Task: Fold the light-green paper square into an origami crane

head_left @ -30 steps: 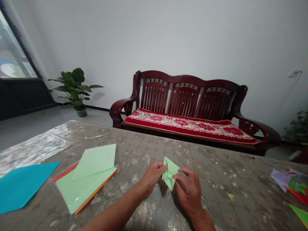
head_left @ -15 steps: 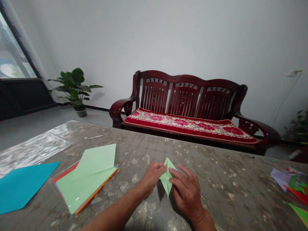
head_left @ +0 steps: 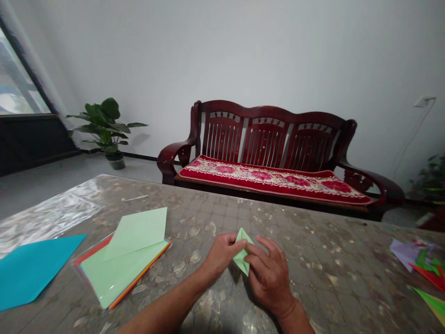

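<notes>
A small folded piece of light green paper (head_left: pixel 241 256) is held just above the table (head_left: pixel 313 260), pointed at top and bottom. My left hand (head_left: pixel 220 256) pinches its left side with thumb and fingers. My right hand (head_left: pixel 269 276) covers its right half, fingers pressed together over the fold. Both hands are closed on the paper, in the middle of the table near its front.
A stack of coloured sheets (head_left: pixel 118 269) in a clear sleeve lies to the left with a loose green sheet (head_left: pixel 139 232) on top. A turquoise sheet (head_left: pixel 31 269) lies farther left. Folded paper pieces (head_left: pixel 422 269) sit at the right edge. A wooden bench (head_left: pixel 274 153) stands behind.
My right hand slid left over the green paper, and the piece has become narrower and more covered. My left hand kept its pinch almost in place.
</notes>
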A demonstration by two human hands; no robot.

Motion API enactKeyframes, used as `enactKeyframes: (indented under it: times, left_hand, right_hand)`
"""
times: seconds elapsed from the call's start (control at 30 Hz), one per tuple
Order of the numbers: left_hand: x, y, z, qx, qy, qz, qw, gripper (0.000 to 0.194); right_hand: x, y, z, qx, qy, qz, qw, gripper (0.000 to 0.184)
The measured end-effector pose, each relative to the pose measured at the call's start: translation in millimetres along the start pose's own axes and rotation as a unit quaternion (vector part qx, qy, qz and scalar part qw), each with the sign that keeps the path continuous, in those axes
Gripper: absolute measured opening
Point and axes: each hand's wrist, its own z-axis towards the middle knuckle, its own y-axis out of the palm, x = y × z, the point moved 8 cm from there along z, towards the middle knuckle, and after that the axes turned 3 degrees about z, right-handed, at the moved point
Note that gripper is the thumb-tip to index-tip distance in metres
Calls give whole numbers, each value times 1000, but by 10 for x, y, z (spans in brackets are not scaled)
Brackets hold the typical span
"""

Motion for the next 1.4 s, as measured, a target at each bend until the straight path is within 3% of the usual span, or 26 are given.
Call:
enactKeyframes:
  times: [0.27, 0.67, 0.8, 0.93, 1.07, 1.23, 1.3, 1.4]
  left_hand:
    - [37, -98, -47, 79, 33, -10, 996, 49]
    - [-1, -68, -93, 98, 29, -72, 992, 47]
    - [-78, -75, -77, 114, 8, -134, 984, 49]
    - [-135, -66, -59, 121, -3, -195, 973, 47]
    - [-188, -18, -41, 106, -10, -218, 970, 47]
    - [-233, 43, -33, 93, -18, -212, 973, 46]
    - [-177, -11, -56, 104, 10, -165, 981, 45]
    - [94, -233, -173, 165, 143, -13, 976, 43]
  right_hand:
    - [63, -61, -42, 86, 53, 22, 995, 19]
    - [147, -43, -86, 95, 97, 35, 990, 13]
    - [196, -18, -119, 128, 143, 57, 980, 12]
    - [243, 68, -138, 145, 201, 143, 958, 8]
    - [259, 209, -153, 124, 247, 245, 929, 10]
    - [212, 337, -158, 74, 240, 297, 921, 14]
    - [229, 340, -166, 71, 244, 290, 923, 15]
    - [272, 313, -170, 74, 252, 273, 926, 12]
